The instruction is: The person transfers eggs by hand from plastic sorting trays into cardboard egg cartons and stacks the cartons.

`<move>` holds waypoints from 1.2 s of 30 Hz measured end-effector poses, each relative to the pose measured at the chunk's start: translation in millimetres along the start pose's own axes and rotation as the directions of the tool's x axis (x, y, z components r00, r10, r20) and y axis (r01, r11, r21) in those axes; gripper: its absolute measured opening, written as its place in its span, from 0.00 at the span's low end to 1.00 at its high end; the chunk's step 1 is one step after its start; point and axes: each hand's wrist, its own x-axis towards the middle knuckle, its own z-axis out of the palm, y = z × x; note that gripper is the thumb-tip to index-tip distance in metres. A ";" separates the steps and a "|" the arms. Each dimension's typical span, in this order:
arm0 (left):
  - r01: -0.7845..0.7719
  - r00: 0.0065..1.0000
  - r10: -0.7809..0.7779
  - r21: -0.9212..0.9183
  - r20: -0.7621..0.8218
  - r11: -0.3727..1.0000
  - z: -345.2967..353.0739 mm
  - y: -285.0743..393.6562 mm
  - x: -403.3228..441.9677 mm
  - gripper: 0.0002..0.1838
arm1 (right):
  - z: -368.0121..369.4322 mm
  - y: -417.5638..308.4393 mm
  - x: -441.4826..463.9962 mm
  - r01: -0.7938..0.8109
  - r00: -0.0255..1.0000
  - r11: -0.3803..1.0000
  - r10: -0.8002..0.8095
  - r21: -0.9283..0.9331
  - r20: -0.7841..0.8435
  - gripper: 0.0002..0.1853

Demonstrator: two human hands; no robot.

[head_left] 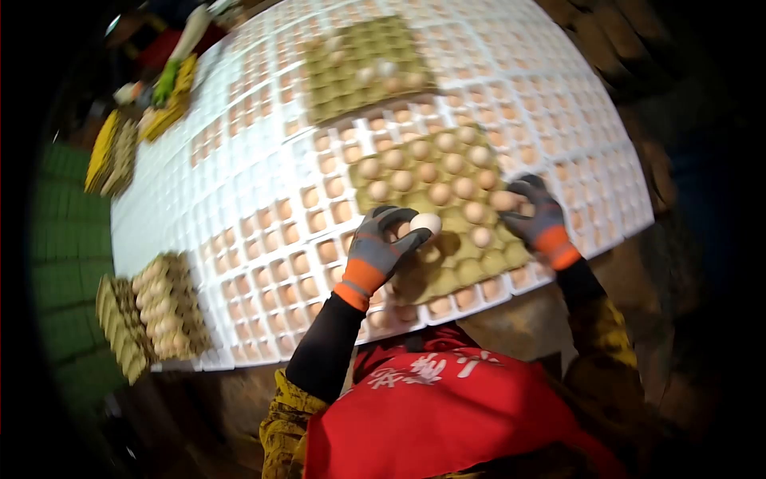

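Note:
My left hand (384,246), in a grey and orange work glove, is closed around a pale egg (427,223), with part of another egg showing beside the fingers. It hovers over the left side of a yellowish egg tray (455,271). At the tray's right edge my right hand (538,211), gloved the same way, has its fingers curled at a brown egg (504,200); motion blurs it slightly. Several eggs sit in the tray's far and middle cups, while bare cups show along its near side.
White gridded trays of eggs (271,231) cover the table. Another egg tray (359,48) holding a few eggs lies farther back. Stacked trays (163,307) with eggs stand at the near left. Yellow trays (100,156) and a green-gloved person's hand (165,84) are at the far left.

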 end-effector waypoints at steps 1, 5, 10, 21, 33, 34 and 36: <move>0.446 0.892 -0.439 -0.354 0.106 0.822 -28.3 6.6 -11.9 0.23 | 8.1 5.3 -1.6 -0.145 0.982 0.864 0.183 0.483 -0.033 0.21; 0.564 0.659 -0.730 -0.524 -0.181 0.638 -129.6 -67.4 -72.0 0.23 | -0.5 -66.6 23.6 -0.310 0.932 0.538 0.336 0.784 0.138 0.18; 0.536 0.626 -0.534 -0.183 -0.569 0.824 -236.2 -165.6 -110.2 0.19 | 112.1 -201.3 68.6 0.069 0.969 0.794 -0.197 0.604 0.148 0.23; 0.446 0.892 -0.311 0.537 -0.327 0.716 -277.8 -233.9 -3.6 0.22 | 335.1 -355.0 175.9 0.175 0.957 0.976 -0.138 -0.127 0.256 0.24; 0.134 0.866 0.147 0.505 -0.479 0.853 -310.5 -340.5 -35.2 0.24 | 333.3 -261.9 185.0 0.486 0.853 0.872 -0.488 -0.058 -0.185 0.21; 0.176 0.894 0.140 0.619 -0.427 0.765 -310.8 -349.2 -37.8 0.25 | 328.9 -263.1 176.9 0.499 0.847 0.865 -0.500 -0.058 -0.181 0.22; 0.230 0.881 0.130 0.651 -0.455 0.723 -300.0 -324.4 -33.6 0.25 | 300.2 -270.9 151.0 0.423 0.894 0.904 -0.405 0.062 -0.192 0.24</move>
